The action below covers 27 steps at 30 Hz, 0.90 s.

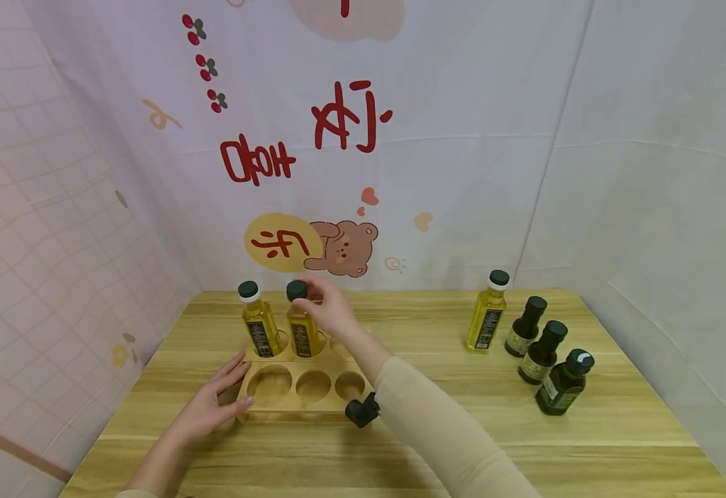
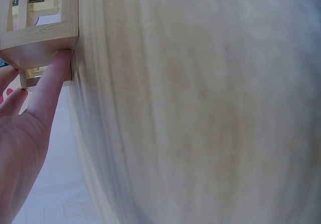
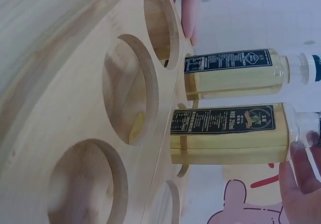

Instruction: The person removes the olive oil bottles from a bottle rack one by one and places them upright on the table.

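A wooden rack (image 1: 313, 417) with two rows of round holes stands on the table. My right hand (image 1: 333, 311) grips a yellow oil bottle (image 1: 303, 335) near its dark green cap. That bottle's base is at the middle hole of the back row, as the right wrist view shows from the side. Left of it, a second oil bottle (image 1: 262, 330) stands upright in the back row. My left hand (image 1: 210, 407) touches the left end of the rack with extended fingers; in the left wrist view one finger (image 2: 47, 91) lies against the rack's end.
Toward the right of the table stand another yellow oil bottle (image 1: 486, 318), two slim dark bottles (image 1: 525, 328) and a wider dark bottle (image 1: 563, 387). A printed white curtain (image 1: 462, 173) hangs behind the table. The rack's front row shows bare holes (image 1: 313, 386).
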### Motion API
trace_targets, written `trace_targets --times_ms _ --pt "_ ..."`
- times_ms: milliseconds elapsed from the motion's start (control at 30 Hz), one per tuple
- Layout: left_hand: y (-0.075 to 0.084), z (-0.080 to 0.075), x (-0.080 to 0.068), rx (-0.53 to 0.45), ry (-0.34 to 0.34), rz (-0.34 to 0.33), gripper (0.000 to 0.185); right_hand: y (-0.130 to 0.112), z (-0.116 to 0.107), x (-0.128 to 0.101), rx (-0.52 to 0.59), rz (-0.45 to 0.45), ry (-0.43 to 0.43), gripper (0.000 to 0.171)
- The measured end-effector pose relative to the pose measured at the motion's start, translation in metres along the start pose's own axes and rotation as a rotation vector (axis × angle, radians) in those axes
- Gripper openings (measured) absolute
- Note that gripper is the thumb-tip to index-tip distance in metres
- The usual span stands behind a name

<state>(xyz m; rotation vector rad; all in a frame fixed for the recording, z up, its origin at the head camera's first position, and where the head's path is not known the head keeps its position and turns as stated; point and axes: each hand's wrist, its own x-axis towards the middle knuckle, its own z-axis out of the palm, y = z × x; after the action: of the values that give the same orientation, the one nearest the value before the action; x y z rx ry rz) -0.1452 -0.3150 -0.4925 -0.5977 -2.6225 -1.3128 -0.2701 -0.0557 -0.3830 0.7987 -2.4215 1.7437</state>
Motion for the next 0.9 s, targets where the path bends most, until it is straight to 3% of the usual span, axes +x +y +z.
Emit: trace_targets --times_ms 267,600,900 --pt "-0.001 0.001 0.0 -0.004 -0.015 -0.011 0.066 -0.009 -0.003 -0.004 0.034 -0.018 0.003 0.04" --pt "-0.001 0.001 0.001 0.002 -0.023 -0.016 0.066 -0.032 -0.037 -0.009 0.145 -0.114 0.025 0.039" --pt "0.0 0.0 0.001 0.002 -0.034 -0.056 0.067 -0.036 -0.068 -0.02 0.074 -0.109 -0.016 0.039"
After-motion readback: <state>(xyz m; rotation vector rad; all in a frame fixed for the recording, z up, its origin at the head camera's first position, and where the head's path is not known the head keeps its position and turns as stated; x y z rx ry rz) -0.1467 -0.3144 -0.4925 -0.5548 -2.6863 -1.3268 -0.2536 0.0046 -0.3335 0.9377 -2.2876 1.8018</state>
